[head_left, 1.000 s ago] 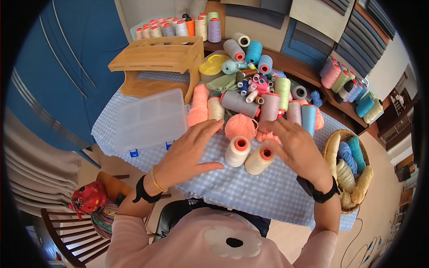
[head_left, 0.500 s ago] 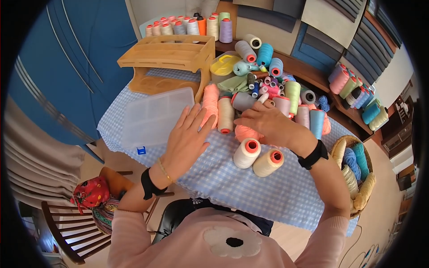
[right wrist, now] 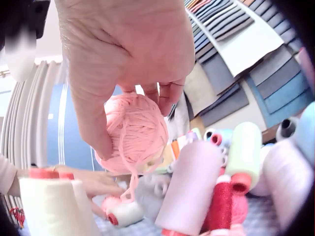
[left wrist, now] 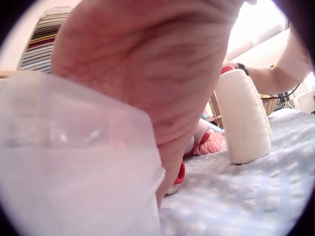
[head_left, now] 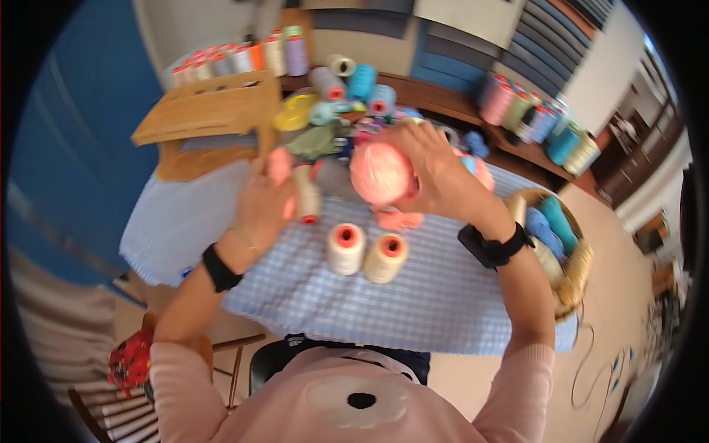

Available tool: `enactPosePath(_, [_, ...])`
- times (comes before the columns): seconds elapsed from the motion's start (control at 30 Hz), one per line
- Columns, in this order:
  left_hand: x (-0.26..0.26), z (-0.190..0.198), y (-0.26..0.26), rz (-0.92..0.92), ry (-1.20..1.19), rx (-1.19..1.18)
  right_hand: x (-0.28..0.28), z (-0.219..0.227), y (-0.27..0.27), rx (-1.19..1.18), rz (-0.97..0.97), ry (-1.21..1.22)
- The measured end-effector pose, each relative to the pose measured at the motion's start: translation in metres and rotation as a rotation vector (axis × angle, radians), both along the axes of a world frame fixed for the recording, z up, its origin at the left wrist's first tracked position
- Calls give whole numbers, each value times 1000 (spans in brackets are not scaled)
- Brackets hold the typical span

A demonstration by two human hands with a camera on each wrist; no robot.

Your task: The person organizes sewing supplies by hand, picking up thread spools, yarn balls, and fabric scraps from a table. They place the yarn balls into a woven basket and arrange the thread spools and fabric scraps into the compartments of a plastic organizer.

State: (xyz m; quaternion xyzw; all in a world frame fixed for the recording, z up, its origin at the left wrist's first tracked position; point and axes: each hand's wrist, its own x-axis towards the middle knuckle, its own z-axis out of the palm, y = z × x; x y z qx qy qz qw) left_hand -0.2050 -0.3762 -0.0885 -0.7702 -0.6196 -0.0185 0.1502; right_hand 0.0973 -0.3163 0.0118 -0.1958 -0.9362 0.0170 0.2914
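My right hand (head_left: 443, 173) grips a coral ball of yarn (head_left: 380, 173), raised over the heap of thread. In the right wrist view, thumb and fingers curl round the ball (right wrist: 135, 132), and a loose strand hangs beneath. At the left of the heap, my left hand (head_left: 258, 210) holds a coral skein of yarn (head_left: 280, 165), partly hidden under its fingers. A cream cone of thread (head_left: 307, 196) lies beside that hand. Between my hands, nearer my body, a white cone (head_left: 346, 251) and a cream cone (head_left: 385, 258) stand upright on the checked cloth.
A clear plastic box (head_left: 177, 214) lies left of my left hand, below a wooden rack (head_left: 207, 111). Mixed spools, including a turquoise cone (head_left: 361, 83), are piled behind. A wicker basket (head_left: 569, 299) of yarn stands at the right edge. More cones (head_left: 509, 103) line the back shelf.
My right hand has grasped the coral ball and lifted it off the cloth. My left hand has moved forward from beside the plastic box onto the coral skein. The head view has shifted.
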Motion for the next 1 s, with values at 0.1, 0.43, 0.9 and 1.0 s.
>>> enactPosePath(0.1, [5,6,1,-46,25,-18,56,35,-12,27,-143,-2])
enactPosePath(0.43, [5,33,-1,-77,-64,174,255,56,-70,96,-852,-195])
enactPosePath(0.9, [-19,67,-4,-111,-539,320,299,-7,-102,-173,-1013,-208])
enactPosePath(1.0, [-26,65,-8,-95,-664,269,271,8,-104,-154,-906,-125])
